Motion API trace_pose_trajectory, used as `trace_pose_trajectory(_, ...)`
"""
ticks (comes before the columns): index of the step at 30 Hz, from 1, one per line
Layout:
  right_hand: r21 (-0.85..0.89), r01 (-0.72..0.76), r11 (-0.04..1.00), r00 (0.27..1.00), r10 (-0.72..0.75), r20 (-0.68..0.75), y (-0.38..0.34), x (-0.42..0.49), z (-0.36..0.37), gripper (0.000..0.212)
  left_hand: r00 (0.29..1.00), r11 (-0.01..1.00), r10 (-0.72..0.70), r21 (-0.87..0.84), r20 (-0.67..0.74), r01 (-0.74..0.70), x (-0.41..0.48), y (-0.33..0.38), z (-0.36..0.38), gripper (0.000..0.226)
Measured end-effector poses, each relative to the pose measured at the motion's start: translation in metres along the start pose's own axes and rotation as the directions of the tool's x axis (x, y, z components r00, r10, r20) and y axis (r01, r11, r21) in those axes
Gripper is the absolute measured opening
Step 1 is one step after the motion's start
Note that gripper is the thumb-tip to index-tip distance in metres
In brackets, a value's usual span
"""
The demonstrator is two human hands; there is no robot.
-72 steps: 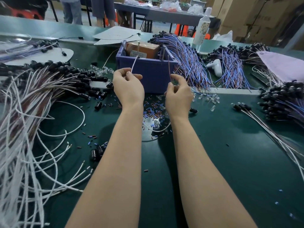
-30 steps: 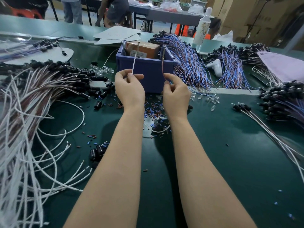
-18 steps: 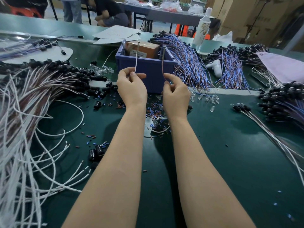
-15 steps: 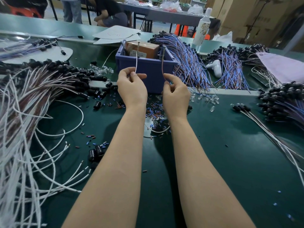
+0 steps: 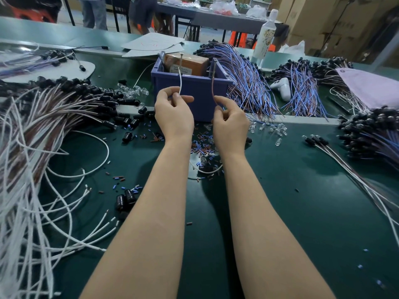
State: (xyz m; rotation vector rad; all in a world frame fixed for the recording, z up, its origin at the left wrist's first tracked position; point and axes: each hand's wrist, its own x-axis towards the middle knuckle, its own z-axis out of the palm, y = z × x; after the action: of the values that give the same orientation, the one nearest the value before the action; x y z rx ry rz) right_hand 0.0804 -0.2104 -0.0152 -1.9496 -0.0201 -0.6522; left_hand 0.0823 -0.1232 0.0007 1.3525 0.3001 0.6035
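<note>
Our left hand [image 5: 173,118] and right hand [image 5: 231,128] are raised side by side over the middle of the table [image 5: 291,212], just in front of the near wall of the blue bin [image 5: 198,98]. The left thumb and forefinger pinch a white wire [image 5: 180,83], and the other fingers are curled into the palm. That wire rises straight up in front of the bin to its rim. The right thumb and forefinger pinch a brown wire [image 5: 212,87], with the remaining fingers loosely curled beneath. It also stands upright and ends at the bin's rim, to the right of the white one. The two wires are apart and do not touch. We cannot tell whether their lower ends join behind our hands.

A cardboard box [image 5: 190,62] sits inside the bin. Cut bits [image 5: 204,147] of insulation lie scattered on the table under our wrists. A heap of white wires [image 5: 23,190] sprawls along the left, with black caps [image 5: 126,198] near our left forearm. A bundle of blue wires [image 5: 246,83] lies just right of the bin, and clear bulbs [image 5: 278,129] lie nearer than that. A bottle [image 5: 264,37] stands far right.
</note>
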Motion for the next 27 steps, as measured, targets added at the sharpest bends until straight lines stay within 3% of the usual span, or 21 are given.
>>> trace_pose_trajectory(12, 0.002, -0.006, 1.000, 1.000, 0.006, -0.003, 0.001, 0.000, 0.001, 0.030, 1.000, 1.000, 0.019, -0.007, 0.002, -0.019, 0.000, -0.001, 0.000, 0.015)
trace_pose_trajectory(17, 0.016, -0.089, 0.996, 0.994, 0.090, -0.059, -0.001, 0.000, -0.005, 0.009, 0.998, 0.996, -0.055, -0.076, 0.004, 0.055, 0.000, 0.002, -0.006, 0.015)
trace_pose_trajectory(19, -0.009, -0.098, 0.995, 0.995, 0.098, -0.007, -0.003, -0.001, -0.008, 0.011, 0.998, 0.997, -0.039, -0.069, -0.041, 0.036, 0.003, 0.007, -0.011, 0.014)
trace_pose_trajectory(23, -0.268, -0.063, 0.961, 0.990, 0.094, 0.106, 0.004, 0.003, -0.030, 0.023, 0.983, 1.000, 0.012, -0.022, -0.182, -0.016, 0.012, 0.022, -0.029, 0.013)
trace_pose_trajectory(25, -0.474, -0.142, 0.869, 0.967, 0.223, 0.120, 0.016, 0.008, -0.051, 0.029, 0.971, 1.000, -0.018, -0.022, -0.239, 0.013, 0.015, 0.025, -0.037, 0.022)
trace_pose_trajectory(27, -0.621, -0.217, 0.753, 0.915, 0.379, 0.141, 0.027, 0.007, -0.067, 0.037, 0.948, 0.986, -0.025, 0.147, -0.316, 0.075, 0.013, 0.026, -0.040, 0.037)
